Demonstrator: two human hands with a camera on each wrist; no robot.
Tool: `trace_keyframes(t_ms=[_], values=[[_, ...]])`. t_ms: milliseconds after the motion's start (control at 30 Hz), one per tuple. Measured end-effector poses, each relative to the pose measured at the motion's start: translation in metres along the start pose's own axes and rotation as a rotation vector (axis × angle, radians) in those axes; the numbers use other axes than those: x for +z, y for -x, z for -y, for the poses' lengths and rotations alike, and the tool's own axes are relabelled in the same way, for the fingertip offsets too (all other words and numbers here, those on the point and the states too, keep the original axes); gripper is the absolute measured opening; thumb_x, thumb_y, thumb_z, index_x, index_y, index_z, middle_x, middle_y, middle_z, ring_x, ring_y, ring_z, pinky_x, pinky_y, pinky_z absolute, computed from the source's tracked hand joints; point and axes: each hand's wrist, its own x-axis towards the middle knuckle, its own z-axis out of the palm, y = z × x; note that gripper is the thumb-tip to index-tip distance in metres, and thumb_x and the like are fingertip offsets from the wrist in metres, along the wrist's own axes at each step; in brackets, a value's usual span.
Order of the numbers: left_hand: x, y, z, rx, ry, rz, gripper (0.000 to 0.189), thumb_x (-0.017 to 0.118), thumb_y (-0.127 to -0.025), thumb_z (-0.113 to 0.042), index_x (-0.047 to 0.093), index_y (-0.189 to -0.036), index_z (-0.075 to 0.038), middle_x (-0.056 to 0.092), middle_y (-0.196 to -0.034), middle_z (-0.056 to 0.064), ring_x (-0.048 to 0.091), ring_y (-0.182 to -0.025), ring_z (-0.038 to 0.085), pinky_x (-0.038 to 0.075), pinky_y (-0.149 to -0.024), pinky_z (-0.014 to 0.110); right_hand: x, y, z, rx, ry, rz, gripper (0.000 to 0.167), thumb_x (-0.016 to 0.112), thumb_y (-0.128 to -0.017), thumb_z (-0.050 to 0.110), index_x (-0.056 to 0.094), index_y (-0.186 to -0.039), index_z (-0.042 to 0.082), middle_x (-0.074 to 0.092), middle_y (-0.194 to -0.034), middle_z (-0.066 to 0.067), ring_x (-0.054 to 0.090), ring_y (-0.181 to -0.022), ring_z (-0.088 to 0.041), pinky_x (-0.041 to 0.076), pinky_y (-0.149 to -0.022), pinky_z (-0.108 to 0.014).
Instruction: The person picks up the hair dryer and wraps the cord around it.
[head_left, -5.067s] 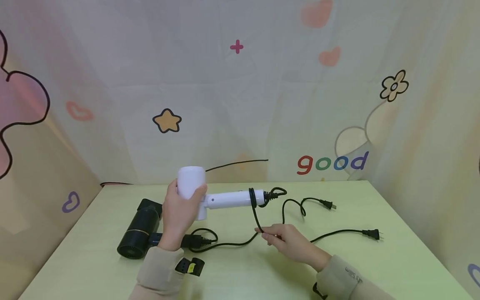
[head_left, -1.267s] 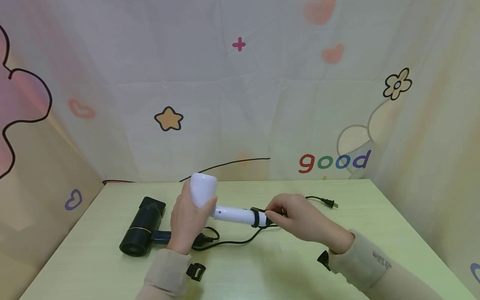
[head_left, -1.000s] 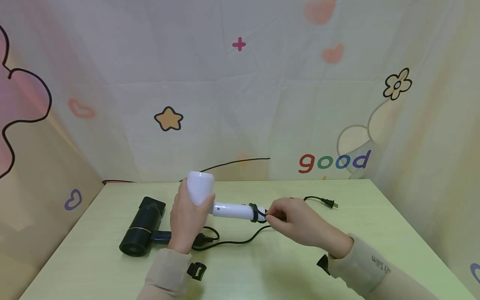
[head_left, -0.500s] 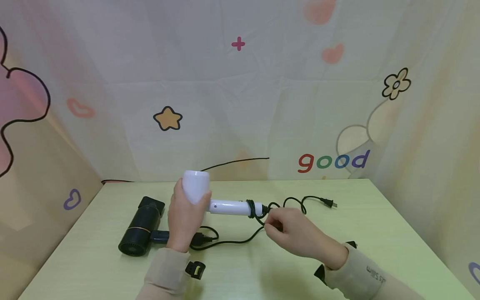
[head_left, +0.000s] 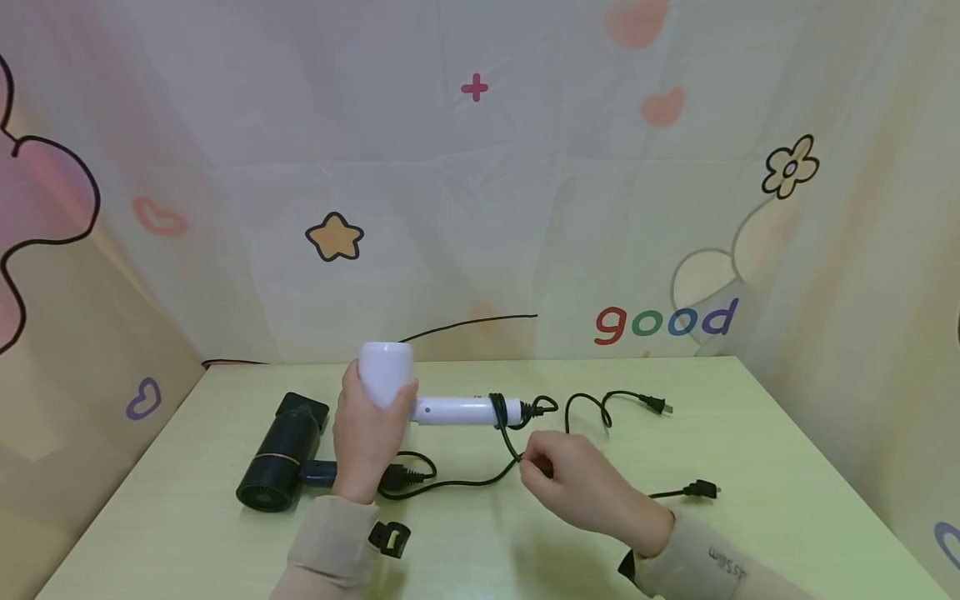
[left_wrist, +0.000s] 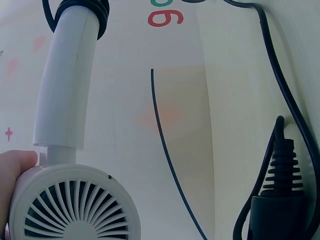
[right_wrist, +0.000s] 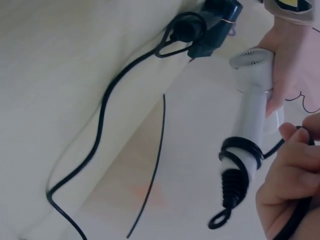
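My left hand (head_left: 367,437) grips the white hair dryer (head_left: 386,371) by its barrel, raised over the table with its handle (head_left: 453,410) pointing right. The dryer's black power cord (head_left: 498,410) is wound round the far end of the handle, as stacked turns in the right wrist view. With curled fingers my right hand (head_left: 581,487) holds the cord in front of the handle's end, and the cord runs taut to the coil. A small loop (right_wrist: 220,218) of cord stands at the strain relief (right_wrist: 233,187). Part of the held cord is hidden behind my right hand.
A black hair dryer (head_left: 281,458) lies on the table (head_left: 450,550) at left, its cord (head_left: 465,483) running right beneath my right hand. One plug (head_left: 656,405) rests at the back right, another plug (head_left: 703,489) beside my right forearm. A printed curtain (head_left: 480,200) hangs behind.
My right hand has come down and toward me from the handle's end, carrying the cord around it. More turns sit on the handle than 5 seconds ago. The nearer plug has shifted left.
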Motion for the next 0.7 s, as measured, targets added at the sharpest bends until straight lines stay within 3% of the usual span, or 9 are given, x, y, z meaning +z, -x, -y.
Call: trace_keyframes(t_ms=[400, 567, 700], values=[[-0.014, -0.005, -0.004, -0.032, 0.066, -0.035, 0.082, 0.064, -0.084, -0.044, 0.026, -0.145, -0.006, 0.052, -0.119, 0.019, 0.056, -0.096, 0.035, 0.049, -0.074, 0.047, 0.019, 0.005, -0.026, -0.061, -0.061, -0.119, 0.013, 0.057, -0.094, 0.013, 0.066, -0.084, 0.015, 0.051, -0.067, 0.01, 0.038, -0.054, 0.001, 0.039, -0.051, -0.019], [-0.016, -0.005, -0.007, -0.042, 0.08, -0.037, 0.08, 0.064, -0.084, -0.045, 0.027, -0.144, -0.007, 0.052, -0.12, 0.018, 0.057, -0.096, 0.034, 0.05, -0.074, 0.047, 0.023, 0.002, -0.04, -0.013, -0.132, -0.075, 0.015, 0.058, -0.094, 0.017, 0.072, -0.097, 0.012, 0.067, -0.086, 0.003, 0.042, -0.056, 0.002, 0.042, -0.051, -0.019], [-0.017, -0.005, -0.008, -0.04, 0.09, -0.046, 0.08, 0.064, -0.084, -0.045, 0.028, -0.144, -0.006, 0.053, -0.119, 0.019, 0.057, -0.096, 0.035, 0.051, -0.074, 0.048, 0.023, -0.001, -0.049, 0.053, -0.224, -0.004, 0.021, 0.058, -0.094, 0.021, 0.071, -0.105, 0.008, 0.069, -0.093, -0.005, 0.049, -0.057, 0.0, 0.046, -0.053, -0.022]])
